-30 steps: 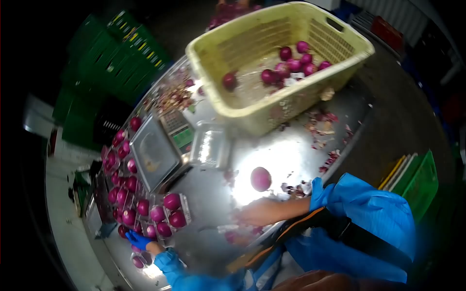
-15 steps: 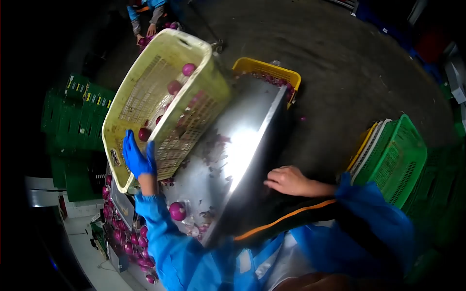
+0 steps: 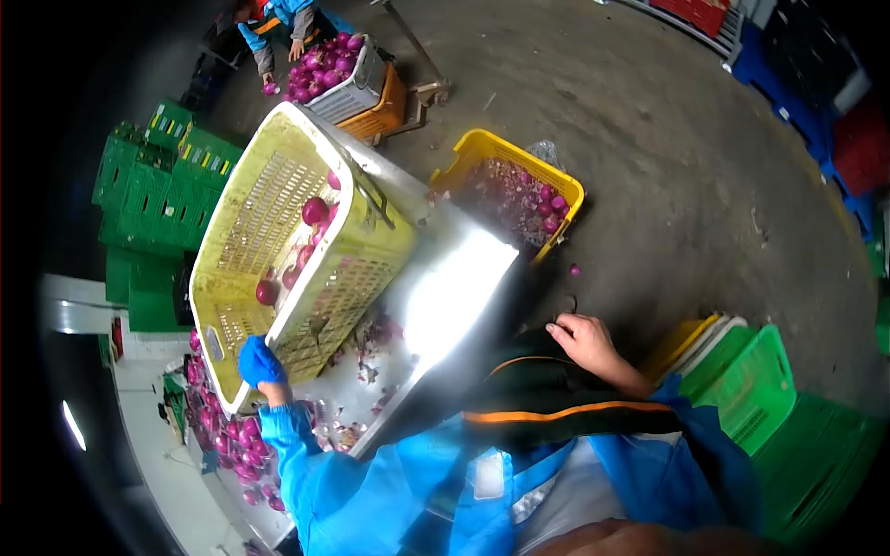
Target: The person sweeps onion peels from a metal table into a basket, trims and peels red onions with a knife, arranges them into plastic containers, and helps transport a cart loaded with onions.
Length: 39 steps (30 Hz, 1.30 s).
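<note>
A large pale-yellow plastic basket (image 3: 369, 243) stands tilted on the metal table, with several red onions (image 3: 315, 211) inside along its near wall. My left hand (image 3: 260, 363), in a blue glove, is closed over the basket's near rim. My bare right hand (image 3: 590, 345) hangs to the right, off the table's edge, with fingers loosely curled and nothing visible in them. Onion skins (image 3: 369, 357) lie scattered on the metal table (image 3: 443, 295) beside the basket.
A yellow crate (image 3: 571, 185) with onions and skins stands beyond the table. Another person (image 3: 301, 28) handles onions by a heaped white crate (image 3: 357, 93). Green crates are stacked left (image 3: 162, 208) and right (image 3: 749, 385). More onions (image 3: 236, 445) lie lower left.
My left hand has gone from open fingers over the basket to closed on its rim. Onions inside the basket have shifted. The onion on the near tabletop is no longer seen. My view has shifted.
</note>
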### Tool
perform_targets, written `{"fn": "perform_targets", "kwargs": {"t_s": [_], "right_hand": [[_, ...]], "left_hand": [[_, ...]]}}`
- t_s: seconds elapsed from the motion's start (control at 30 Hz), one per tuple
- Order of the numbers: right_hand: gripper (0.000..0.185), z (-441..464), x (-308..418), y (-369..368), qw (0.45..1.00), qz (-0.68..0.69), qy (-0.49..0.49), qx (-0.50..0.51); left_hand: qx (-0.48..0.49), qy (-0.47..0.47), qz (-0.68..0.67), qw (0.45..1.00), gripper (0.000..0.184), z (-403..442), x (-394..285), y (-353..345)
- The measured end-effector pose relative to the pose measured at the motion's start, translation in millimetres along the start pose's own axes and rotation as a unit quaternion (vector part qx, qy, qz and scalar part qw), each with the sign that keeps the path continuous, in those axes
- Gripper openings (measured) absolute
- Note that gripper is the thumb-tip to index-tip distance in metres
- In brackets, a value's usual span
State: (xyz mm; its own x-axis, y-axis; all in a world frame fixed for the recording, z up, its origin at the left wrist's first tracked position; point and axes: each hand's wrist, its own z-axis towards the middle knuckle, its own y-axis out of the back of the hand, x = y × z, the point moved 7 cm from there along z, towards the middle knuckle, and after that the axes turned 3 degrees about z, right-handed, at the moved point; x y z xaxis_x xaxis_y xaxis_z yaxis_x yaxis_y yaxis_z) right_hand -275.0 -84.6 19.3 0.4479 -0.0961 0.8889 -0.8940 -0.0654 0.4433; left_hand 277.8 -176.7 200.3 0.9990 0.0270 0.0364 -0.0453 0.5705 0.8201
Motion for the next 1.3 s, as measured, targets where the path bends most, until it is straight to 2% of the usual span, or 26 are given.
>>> {"fn": "perform_targets", "kwargs": {"t_s": [0.07, 0.1, 0.17, 0.27, 0.33, 0.37, 0.43, 0.5, 0.53, 0.6, 0.63, 0.7, 0.77, 0.8, 0.83, 0.9, 0.93, 1.03, 1.13, 1.17, 1.2, 1.23, 1.3], "right_hand": [[0.026, 32, -23, 19, 0.999, -0.049, -0.007, 0.012], [0.026, 50, -27, 30, 0.997, -0.076, -0.007, 0.018], [0.027, 78, -35, 46, 0.992, -0.110, -0.011, 0.063], [0.025, 121, -46, 69, 0.984, -0.147, 0.044, 0.089], [0.024, 151, -43, 86, 0.982, -0.147, 0.093, 0.080], [0.024, 163, -46, 97, 0.980, -0.149, 0.111, 0.078], [0.023, 194, -53, 114, 0.975, -0.159, 0.110, 0.110], [0.022, 228, -61, 142, 0.966, -0.178, 0.124, 0.141], [0.021, 244, -68, 159, 0.959, -0.201, 0.139, 0.145], [0.020, 280, -93, 203, 0.956, -0.214, 0.139, 0.143], [0.020, 298, -106, 227, 0.954, -0.219, 0.139, 0.148], [0.017, 336, -135, 279, 0.954, -0.233, 0.119, 0.146], [0.017, 376, -144, 333, 0.954, -0.246, 0.106, 0.138], [0.017, 398, -140, 358, 0.959, -0.229, 0.103, 0.131], [0.017, 421, -150, 376, 0.958, -0.236, 0.091, 0.136], [0.018, 470, -147, 403, 0.960, -0.227, 0.104, 0.130], [0.019, 495, -152, 406, 0.957, -0.233, 0.101, 0.139], [0.023, 566, -140, 398, 0.957, -0.202, 0.103, 0.181], [0.023, 616, -129, 373, 0.938, -0.209, 0.145, 0.236], [0.023, 632, -135, 369, 0.941, -0.209, 0.132, 0.233], [0.023, 647, -144, 367, 0.942, -0.210, 0.124, 0.231], [0.022, 659, -156, 364, 0.940, -0.214, 0.116, 0.237], [0.022, 676, -212, 357, 0.930, -0.241, 0.007, 0.277]], "left_hand": [[-0.033, -0.026, -0.010, 0.999, 0.049, -6, -25, 14], [-0.029, -0.014, -0.012, 0.999, 0.056, -9, -35, 18], [0.009, 0.013, 0.023, 1.000, 0.055, -16, -41, 22], [-0.170, 0.144, -0.173, 0.959, 0.049, -6, -65, 31], [-0.222, 0.025, -0.124, 0.967, 0.044, 39, -171, 37], [-0.234, -0.010, -0.175, 0.956, 0.044, 59, -218, 26], [-0.197, -0.072, -0.237, 0.949, 0.044, 92, -304, -6], [-0.103, -0.132, -0.238, 0.957, 0.029, 114, -383, -51], [-0.036, -0.133, -0.273, 0.952, 0.022, 127, -420, -74], [0.024, -0.128, -0.329, 0.935, 0.018, 139, -482, -125], [0.035, -0.105, -0.325, 0.939, 0.017, 142, -508, -149], [0.146, 0.010, -0.359, 0.922, 0.021, 138, -553, -208], [0.210, 0.238, -0.514, 0.797, 0.021, 117, -592, -267], [0.270, 0.276, -0.502, 0.774, 0.023, 114, -617, -288], [0.328, 0.315, -0.553, 0.698, 0.026, 123, -650, -292], [0.415, 0.275, -0.534, 0.683, 0.027, 117, -683, -317], [0.426, 0.252, -0.503, 0.708, 0.030, 132, -696, -316], [0.399, 0.276, -0.476, 0.734, 0.034, 161, -713, -328], [0.426, 0.404, -0.503, 0.634, 0.034, 162, -716, -390], [0.434, 0.444, -0.508, 0.597, 0.034, 159, -714, -418], [0.437, 0.392, -0.514, 0.626, 0.037, 128, -712, -477], [0.403, 0.395, -0.590, 0.577, 0.046, 108, -716, -528], [0.381, 0.443, -0.600, 0.547, 0.070, 89, -716, -619]]}}
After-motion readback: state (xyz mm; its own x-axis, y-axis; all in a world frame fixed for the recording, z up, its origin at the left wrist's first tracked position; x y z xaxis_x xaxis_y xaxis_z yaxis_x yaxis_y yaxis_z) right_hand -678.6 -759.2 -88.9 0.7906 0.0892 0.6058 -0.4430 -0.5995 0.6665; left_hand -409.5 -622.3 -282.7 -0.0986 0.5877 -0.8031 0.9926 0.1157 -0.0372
